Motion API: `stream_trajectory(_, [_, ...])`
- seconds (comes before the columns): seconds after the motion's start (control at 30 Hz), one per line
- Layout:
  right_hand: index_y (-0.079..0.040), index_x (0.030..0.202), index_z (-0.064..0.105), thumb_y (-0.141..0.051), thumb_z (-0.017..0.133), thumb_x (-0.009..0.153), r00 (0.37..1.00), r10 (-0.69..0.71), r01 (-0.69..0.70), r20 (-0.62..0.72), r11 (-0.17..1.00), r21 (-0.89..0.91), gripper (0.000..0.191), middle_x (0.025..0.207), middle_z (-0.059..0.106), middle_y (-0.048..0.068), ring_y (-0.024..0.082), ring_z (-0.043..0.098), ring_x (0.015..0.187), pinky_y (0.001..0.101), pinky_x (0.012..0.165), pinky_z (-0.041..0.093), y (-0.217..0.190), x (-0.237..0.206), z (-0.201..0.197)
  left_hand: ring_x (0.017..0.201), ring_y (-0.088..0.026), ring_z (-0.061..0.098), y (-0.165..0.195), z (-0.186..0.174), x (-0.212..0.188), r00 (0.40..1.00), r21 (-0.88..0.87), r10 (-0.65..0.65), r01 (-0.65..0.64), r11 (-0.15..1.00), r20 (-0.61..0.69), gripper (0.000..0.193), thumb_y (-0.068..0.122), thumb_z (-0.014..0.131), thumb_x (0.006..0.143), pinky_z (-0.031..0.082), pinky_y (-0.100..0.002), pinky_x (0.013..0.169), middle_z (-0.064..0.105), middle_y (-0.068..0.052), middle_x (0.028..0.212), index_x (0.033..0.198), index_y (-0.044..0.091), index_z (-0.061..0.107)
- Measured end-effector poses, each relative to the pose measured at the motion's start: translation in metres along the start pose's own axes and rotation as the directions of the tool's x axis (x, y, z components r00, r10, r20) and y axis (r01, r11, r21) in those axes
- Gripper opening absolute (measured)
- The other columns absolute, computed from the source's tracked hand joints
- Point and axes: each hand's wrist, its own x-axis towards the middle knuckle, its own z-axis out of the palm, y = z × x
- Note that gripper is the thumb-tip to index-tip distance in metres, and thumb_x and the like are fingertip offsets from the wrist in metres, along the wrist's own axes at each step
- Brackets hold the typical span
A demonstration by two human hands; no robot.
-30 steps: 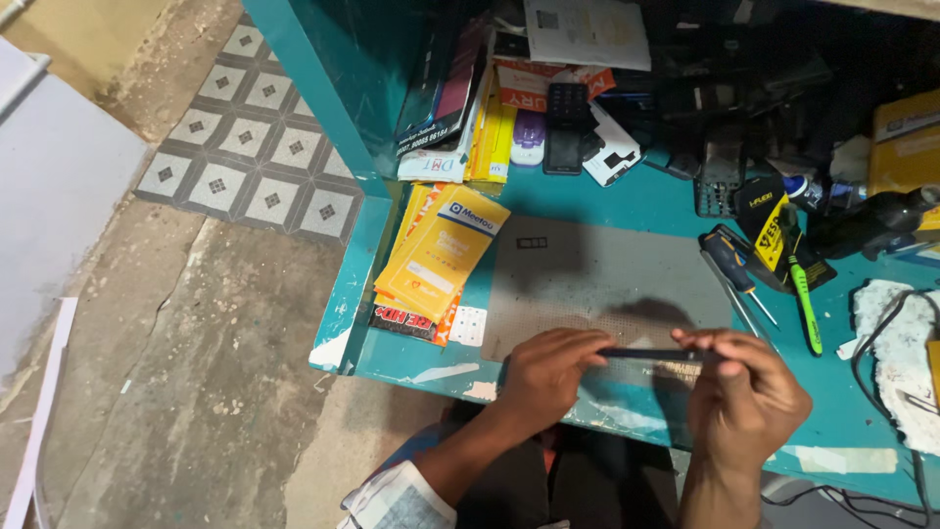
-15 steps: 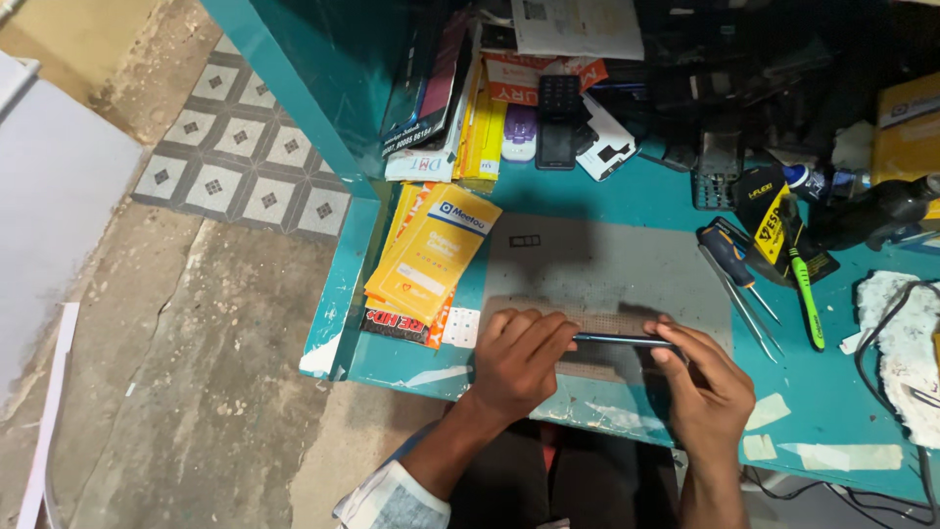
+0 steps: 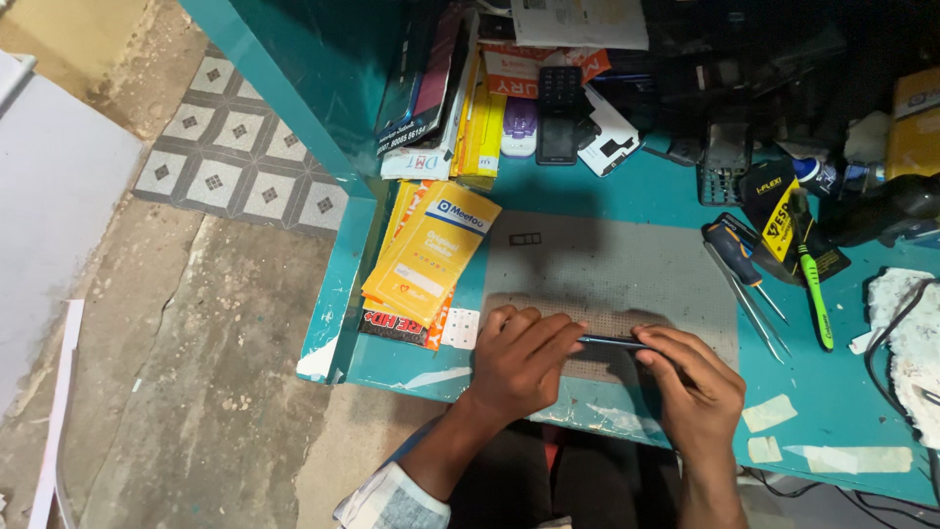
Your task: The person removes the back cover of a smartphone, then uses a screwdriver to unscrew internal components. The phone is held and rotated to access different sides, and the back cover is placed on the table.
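Teal workbench (image 3: pixel 627 191) under you, pretty cluttered, with a grey mat (image 3: pixel 607 264) just beyond your knuckles. Your left hand (image 3: pixel 519 358) and right hand (image 3: pixel 690 387) are side by side at the near edge, both pinching a thin dark phone (image 3: pixel 612 342) held edge-up between your fingertips. Yellow packets (image 3: pixel 431 255) sit just past your left hand, and tweezers (image 3: pixel 754 309) and a green-handled tool (image 3: pixel 813 294) lie beyond your right.
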Motion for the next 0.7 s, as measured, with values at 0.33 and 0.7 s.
stream_trajectory(0.33, [0.003, 0.103, 0.075, 0.007, 0.075, 0.088, 0.998, -0.051, 0.050, -0.025, 0.998, -0.045, 0.016, 0.107, 0.076, 0.015, 0.022, 0.074, 0.101, 0.0273, 0.089, 0.059, -0.0001, 0.0008, 0.0015, 0.094, -0.020, 0.058, -0.0004, 0.0031, -0.0016, 0.996, 0.087, 0.085, -0.084, 0.993, -0.001, 0.024, 0.019, 0.079, 0.093, 0.043, -0.041, 0.089, 0.069, 0.001, 0.108, 0.116, 0.010, 0.074])
stream_trajectory(0.7, [0.003, 0.107, 0.075, 0.007, 0.076, 0.088, 0.999, -0.028, 0.026, -0.034, 0.999, -0.048, 0.020, 0.108, 0.075, 0.015, 0.022, 0.073, 0.101, 0.0269, 0.085, 0.059, -0.0022, 0.0028, 0.0038, 0.094, -0.020, 0.058, 0.0016, 0.0054, -0.0016, 0.996, 0.126, 0.089, -0.089, 0.988, 0.006, 0.026, 0.018, 0.078, 0.095, 0.042, -0.041, 0.092, 0.070, 0.000, 0.108, 0.119, 0.009, 0.073])
